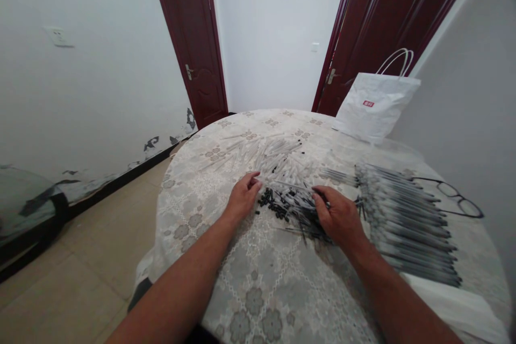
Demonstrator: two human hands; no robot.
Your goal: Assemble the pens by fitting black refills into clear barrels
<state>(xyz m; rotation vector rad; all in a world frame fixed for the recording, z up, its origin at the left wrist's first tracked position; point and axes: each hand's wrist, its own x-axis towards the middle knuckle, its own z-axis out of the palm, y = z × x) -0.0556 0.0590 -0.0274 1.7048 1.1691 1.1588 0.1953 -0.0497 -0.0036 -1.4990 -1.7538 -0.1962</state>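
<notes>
A loose pile of clear pen barrels (270, 153) lies on the tablecloth, with small black pen caps (276, 207) in front of it. My left hand (244, 193) is at the pile's left edge, thumb and forefinger drawn together; what lies between them is too small to make out. To the right, my right hand (336, 212) pinches the end of a thin, pale pen barrel (296, 185) that points left across the pile. Dark, thin pen refills (308, 220) lie partly hidden beneath this hand. Several assembled pens (407, 226) are stacked in rows beyond my right wrist.
A patterned tablecloth (250, 295) covers the round table. Eyeglasses (459, 199) rest by the stacked pens, and a white paper bag (377, 107) stands at the back right. White sheet material (455, 306) lies near my right forearm. Two doors and a clock are behind.
</notes>
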